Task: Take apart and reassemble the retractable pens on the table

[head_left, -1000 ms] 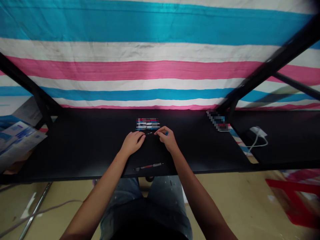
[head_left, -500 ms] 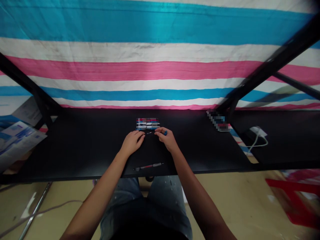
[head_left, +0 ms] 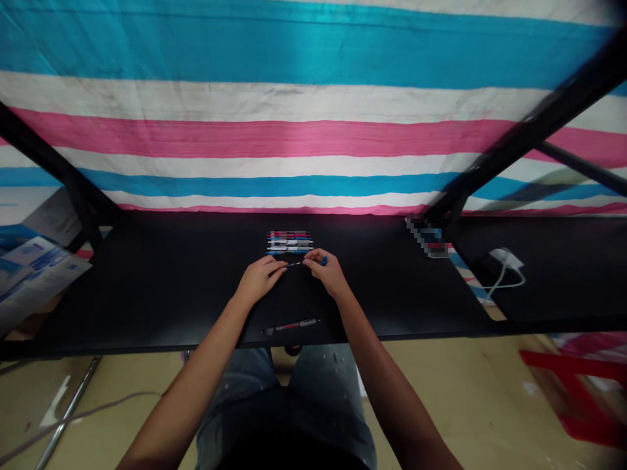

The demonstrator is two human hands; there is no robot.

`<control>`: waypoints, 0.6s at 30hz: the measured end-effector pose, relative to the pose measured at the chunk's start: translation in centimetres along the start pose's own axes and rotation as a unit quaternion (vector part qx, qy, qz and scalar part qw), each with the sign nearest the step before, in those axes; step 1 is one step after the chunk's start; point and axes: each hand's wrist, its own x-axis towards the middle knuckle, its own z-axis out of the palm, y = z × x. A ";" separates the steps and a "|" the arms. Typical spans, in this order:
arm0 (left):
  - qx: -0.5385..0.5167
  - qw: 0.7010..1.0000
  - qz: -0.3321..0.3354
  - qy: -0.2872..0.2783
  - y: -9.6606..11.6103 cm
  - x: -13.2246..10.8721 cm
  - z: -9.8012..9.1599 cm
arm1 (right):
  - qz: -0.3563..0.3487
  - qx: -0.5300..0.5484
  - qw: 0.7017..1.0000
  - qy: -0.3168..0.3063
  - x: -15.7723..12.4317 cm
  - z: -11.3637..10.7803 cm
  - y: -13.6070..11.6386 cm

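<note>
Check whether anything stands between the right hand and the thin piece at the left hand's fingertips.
Nothing visible does: the thin piece runs from the left hand up to the right hand, though contact there is unclear. The row of pens lies beyond, not between.

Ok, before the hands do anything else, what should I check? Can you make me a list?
1. Left hand holding the thin pen part: ok, it's at the fingertips.
2. Right hand touching that part's other end: cannot tell, too small.
3. Blue piece in the right hand: ok, it's there.
4. Row of pens tidy: ok, side by side beyond the hands.
5. Loose pen safely on the table: ok, near the front edge.
</note>
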 end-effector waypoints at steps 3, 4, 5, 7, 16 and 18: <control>-0.008 1.000 0.002 0.007 -0.1 0.0 0.1 | -0.003 -0.004 1.000 0.000 0.1 -0.1 0.2; -0.010 1.000 0.003 0.009 -0.2 0.0 0.1 | -0.003 -0.006 1.000 -0.001 0.1 -0.1 0.2; -0.011 1.000 0.004 0.011 -0.2 0.0 0.1 | -0.001 -0.007 1.000 -0.003 0.1 -0.1 0.3; -0.015 1.000 0.003 0.014 -0.1 0.0 0.1 | 0.004 -0.004 1.000 -0.003 0.1 -0.1 0.3; -0.032 0.999 0.002 0.015 -0.2 0.0 0.1 | 0.015 -0.015 1.000 0.004 0.1 0.0 0.2; -0.035 0.999 0.002 0.009 -0.3 0.1 0.1 | 0.016 -0.009 1.000 0.001 0.2 -0.1 0.3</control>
